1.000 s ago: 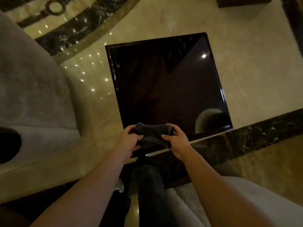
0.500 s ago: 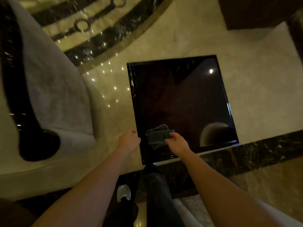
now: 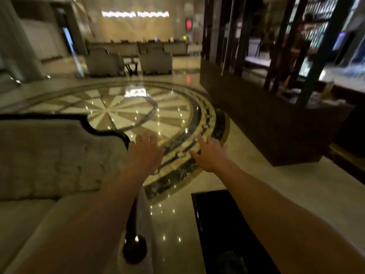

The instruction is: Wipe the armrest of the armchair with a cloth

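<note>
The beige tufted armchair (image 3: pixel 49 159) fills the left side. Its dark glossy armrest (image 3: pixel 135 248) runs down toward me and ends in a round knob. My left hand (image 3: pixel 145 153) is stretched forward with fingers spread and empty, near the upper end of the armrest; the forearm passes over the rail. My right hand (image 3: pixel 209 153) reaches forward over the floor, also empty and spread. A dim grey shape on the black table near the bottom edge looks like the cloth (image 3: pixel 230 260); neither hand touches it.
A glossy black side table (image 3: pixel 223 218) stands right of the armrest. A dark wooden partition (image 3: pixel 266 125) runs along the right. Polished marble floor with a round inlay (image 3: pixel 150 107) lies ahead. Two more armchairs (image 3: pixel 104 64) stand far back.
The view has swung up from the table to the lobby. Both hands have let go of the cloth, which stays on the black table, and have risen forward with fingers spread.
</note>
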`<state>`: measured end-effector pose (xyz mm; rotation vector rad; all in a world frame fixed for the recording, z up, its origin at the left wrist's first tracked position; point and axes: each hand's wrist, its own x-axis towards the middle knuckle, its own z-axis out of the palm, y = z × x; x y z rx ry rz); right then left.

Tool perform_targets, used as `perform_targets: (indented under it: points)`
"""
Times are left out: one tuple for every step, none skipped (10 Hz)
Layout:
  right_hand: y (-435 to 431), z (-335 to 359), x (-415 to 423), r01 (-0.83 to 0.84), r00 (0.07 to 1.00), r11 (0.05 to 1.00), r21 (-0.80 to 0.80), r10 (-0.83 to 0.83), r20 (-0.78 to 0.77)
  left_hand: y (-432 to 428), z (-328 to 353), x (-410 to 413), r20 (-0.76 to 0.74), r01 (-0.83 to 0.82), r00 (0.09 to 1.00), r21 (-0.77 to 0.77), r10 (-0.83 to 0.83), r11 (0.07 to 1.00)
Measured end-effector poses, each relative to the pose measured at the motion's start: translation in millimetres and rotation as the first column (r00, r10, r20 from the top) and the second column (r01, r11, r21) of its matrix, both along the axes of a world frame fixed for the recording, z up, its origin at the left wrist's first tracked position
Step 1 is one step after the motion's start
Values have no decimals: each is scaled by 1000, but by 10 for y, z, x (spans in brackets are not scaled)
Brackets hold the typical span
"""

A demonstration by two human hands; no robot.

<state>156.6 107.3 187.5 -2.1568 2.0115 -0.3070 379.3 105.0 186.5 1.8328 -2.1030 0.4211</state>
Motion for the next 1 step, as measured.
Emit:
perform_targets:
  points:
    - [-100,962,195,-45,999,968,-247,37,-37,47,929,207,26,-43,998,-229,50,973]
